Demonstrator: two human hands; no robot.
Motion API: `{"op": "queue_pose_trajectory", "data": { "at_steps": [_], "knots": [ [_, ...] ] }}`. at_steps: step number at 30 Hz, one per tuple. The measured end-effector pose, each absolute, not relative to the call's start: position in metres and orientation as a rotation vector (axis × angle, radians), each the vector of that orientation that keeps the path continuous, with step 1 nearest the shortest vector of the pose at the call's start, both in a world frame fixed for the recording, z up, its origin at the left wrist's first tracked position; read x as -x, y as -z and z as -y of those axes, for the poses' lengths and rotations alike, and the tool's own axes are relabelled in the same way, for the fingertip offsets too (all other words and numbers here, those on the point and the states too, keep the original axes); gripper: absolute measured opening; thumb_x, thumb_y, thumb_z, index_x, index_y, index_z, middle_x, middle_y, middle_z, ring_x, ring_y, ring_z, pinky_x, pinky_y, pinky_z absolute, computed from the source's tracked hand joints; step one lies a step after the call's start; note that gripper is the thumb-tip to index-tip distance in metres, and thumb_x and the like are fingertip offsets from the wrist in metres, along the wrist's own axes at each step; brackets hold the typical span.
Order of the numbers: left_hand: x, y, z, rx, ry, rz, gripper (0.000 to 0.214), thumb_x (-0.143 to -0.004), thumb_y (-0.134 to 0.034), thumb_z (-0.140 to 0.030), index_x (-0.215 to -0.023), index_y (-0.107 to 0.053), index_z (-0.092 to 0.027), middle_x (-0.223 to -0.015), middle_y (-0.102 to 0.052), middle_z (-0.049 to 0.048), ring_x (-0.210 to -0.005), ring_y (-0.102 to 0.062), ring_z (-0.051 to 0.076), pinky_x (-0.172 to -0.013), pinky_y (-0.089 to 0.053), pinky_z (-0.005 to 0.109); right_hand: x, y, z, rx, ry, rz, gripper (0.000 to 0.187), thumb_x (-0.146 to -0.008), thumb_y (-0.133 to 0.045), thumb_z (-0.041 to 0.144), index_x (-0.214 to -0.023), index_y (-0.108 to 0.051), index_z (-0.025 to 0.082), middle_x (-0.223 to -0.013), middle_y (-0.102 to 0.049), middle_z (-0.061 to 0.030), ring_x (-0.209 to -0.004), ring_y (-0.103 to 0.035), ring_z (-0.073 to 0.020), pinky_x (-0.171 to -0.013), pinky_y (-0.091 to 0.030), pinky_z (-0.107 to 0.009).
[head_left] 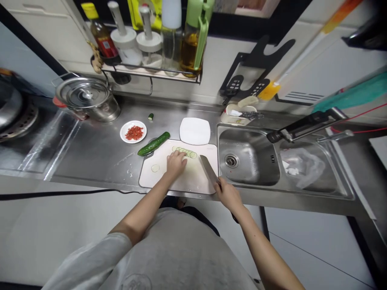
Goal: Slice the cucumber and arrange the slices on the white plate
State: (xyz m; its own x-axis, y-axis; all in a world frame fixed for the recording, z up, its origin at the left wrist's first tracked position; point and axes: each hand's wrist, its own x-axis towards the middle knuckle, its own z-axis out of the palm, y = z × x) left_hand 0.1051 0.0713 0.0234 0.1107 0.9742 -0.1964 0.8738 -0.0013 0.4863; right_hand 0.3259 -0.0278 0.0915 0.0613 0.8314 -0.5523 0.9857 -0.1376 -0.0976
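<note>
My right hand (229, 195) is closed round the handle of a kitchen knife (208, 169). The wide blade points away from me over the right side of a white cutting board (193, 182). My left hand (176, 163) is at the near side of a row of overlapping cucumber slices (190, 153), thumb apart from the bent fingers; its fingertips seem to touch the slices. One loose cucumber slice (155, 168) lies on the board's left part. A long piece of cucumber (154, 144) rests across the board's upper left corner, and a small cucumber end (150, 116) lies farther back.
Behind the board lies a white square plate (195, 131). A round plate (122, 133) of chopped red bits stands to the left, near a lidded steel pot (105, 108). The sink (248, 157) adjoins the board's right side. A bottle rack (157, 72) overhangs the counter's back.
</note>
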Motion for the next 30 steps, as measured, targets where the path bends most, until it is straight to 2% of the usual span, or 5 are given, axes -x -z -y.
{"op": "queue_pose_trajectory", "data": {
  "at_steps": [4,13,22,26,30],
  "knots": [
    [-0.134,-0.02,-0.096,-2.058,-0.188,-1.658,0.037,-0.089,-0.046,-0.035,-0.124,-0.057,-0.029,-0.111,-0.054,0.0084,-0.108,-0.048,0.025,-0.095,-0.031,0.041,-0.337,-0.088,0.038,-2.094,0.736,-1.784,0.035,-0.098,-0.031,0.035,-0.124,-0.046,0.018,-0.102,-0.069,-0.0109,-0.091,-0.064,-0.0233,-0.067,-0.034,-0.027],
    [-0.146,-0.021,-0.103,-2.15,-0.199,-1.589,0.023,-0.086,-0.046,-0.021,-0.1,-0.065,-0.024,-0.107,-0.059,0.0085,-0.106,-0.05,0.024,-0.093,-0.032,0.04,-0.349,-0.081,0.052,-2.129,0.793,-1.71,0.037,-0.098,-0.03,0.037,-0.127,-0.044,0.018,-0.106,-0.069,-0.0111,-0.096,-0.064,-0.0239,-0.069,-0.037,-0.028],
    [-0.08,-0.028,-0.076,-1.564,-0.183,-1.673,0.017,-0.078,-0.057,-0.029,-0.093,-0.066,-0.026,-0.088,-0.07,-0.0031,-0.08,-0.062,0.015,-0.076,-0.042,0.028,-0.333,-0.081,0.045,-2.042,0.808,-1.829,0.035,-0.098,-0.029,0.036,-0.124,-0.045,0.019,-0.101,-0.069,-0.0096,-0.09,-0.064,-0.0223,-0.067,-0.034,-0.026],
    [-0.053,-0.026,-0.061,-1.675,-0.074,-1.773,0.016,-0.079,-0.056,-0.028,-0.089,-0.068,-0.027,-0.088,-0.071,-0.0022,-0.085,-0.062,0.017,-0.085,-0.04,0.033,-0.306,-0.089,0.038,-1.833,0.808,-1.931,0.033,-0.098,-0.028,0.035,-0.123,-0.046,0.02,-0.095,-0.069,-0.0092,-0.086,-0.064,-0.022,-0.066,-0.033,-0.026],
    [-0.043,-0.023,-0.055,-1.804,-0.097,-1.78,0.022,-0.082,-0.053,-0.028,-0.099,-0.068,-0.029,-0.1,-0.069,0.0014,-0.101,-0.058,0.021,-0.092,-0.035,0.037,-0.277,-0.094,0.032,-1.671,0.785,-2.03,0.03,-0.099,-0.028,0.033,-0.119,-0.046,0.021,-0.095,-0.069,-0.0091,-0.088,-0.064,-0.0216,-0.068,-0.035,-0.027]
  ]
}}
